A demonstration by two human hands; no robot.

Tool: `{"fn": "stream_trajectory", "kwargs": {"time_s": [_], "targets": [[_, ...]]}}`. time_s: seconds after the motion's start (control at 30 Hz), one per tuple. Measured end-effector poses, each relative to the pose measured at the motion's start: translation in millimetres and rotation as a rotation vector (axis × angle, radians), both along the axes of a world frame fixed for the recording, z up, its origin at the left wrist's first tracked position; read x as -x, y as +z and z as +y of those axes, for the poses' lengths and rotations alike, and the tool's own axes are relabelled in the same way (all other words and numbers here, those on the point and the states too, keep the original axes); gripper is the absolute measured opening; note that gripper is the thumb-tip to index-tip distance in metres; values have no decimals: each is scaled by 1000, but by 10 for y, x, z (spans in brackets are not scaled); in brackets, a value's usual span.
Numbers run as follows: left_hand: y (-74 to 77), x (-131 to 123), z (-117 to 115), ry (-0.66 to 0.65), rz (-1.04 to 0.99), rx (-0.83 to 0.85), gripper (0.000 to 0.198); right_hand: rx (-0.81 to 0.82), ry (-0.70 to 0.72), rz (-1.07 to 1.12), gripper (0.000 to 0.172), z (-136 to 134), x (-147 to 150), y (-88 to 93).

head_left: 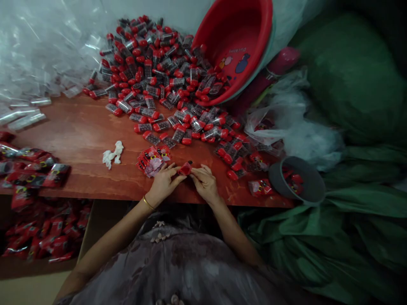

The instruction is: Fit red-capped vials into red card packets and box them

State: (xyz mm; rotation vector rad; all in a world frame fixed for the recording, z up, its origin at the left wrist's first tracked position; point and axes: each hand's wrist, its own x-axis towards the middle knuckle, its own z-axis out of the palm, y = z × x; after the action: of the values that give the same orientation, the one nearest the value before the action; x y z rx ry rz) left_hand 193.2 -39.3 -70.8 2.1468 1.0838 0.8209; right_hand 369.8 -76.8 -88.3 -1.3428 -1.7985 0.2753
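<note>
Between my two hands, just above the table's front edge, is a small red piece [185,169] with a dark bit on top; its exact kind is too small to tell. My left hand [163,183] pinches it from the left with thumb and fingers. From the right, the fingertips of my right hand [206,183] are closed on its other side. A stack of red printed cards [151,160] lies right beside my left fingers. Beyond both hands spreads a big heap of clear tubes with red caps [152,80], dark beads showing inside them.
A red basin [233,38] leans tilted at the heap's right. At the right front stands a grey tub [302,180] with red pieces. Red packets [32,165] lie at the left; more fill a box [85,231] below. Clear empty tubes [28,118] and a white scrap [113,154] lie leftward.
</note>
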Motion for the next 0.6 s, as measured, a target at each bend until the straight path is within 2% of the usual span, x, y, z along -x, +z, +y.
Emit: {"fn": "stream_trajectory", "kwargs": {"time_s": [0.37,0.47,0.6], "targets": [[-3,-41,-37,46,35,-1,24,-40,-119,-198,17,-30,109,273],[-50,-41,-54,57,85,-35,26,-2,-132,-175,17,-35,136,228],[-122,-43,-85,74,162,-84,25,33,-102,-152,17,-27,134,56]]}}
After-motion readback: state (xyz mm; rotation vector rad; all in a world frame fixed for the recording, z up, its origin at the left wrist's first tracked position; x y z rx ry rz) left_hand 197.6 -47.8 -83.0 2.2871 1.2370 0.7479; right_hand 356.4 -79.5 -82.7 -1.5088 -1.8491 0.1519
